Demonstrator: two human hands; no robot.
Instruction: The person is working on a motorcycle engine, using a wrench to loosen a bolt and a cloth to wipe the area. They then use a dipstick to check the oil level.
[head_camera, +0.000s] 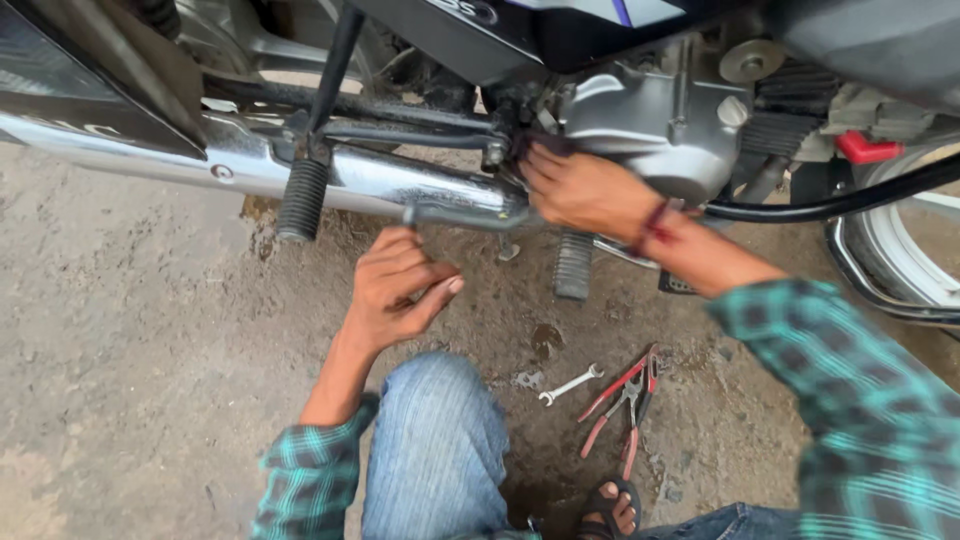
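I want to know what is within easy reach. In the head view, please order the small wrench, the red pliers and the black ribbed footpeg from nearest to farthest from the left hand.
From the left hand:
1. Black ribbed footpeg, up and to its left, under the exhaust pipe.
2. Small wrench, on the ground to its lower right.
3. Red pliers, just beyond the wrench.

Green-and-black checked sleeves, blue jeans, red wrist thread, seemingly a dark sandal

Teal-checked sleeves, blue jeans, red-handled pliers, silver, perhaps chromed, exhaust.
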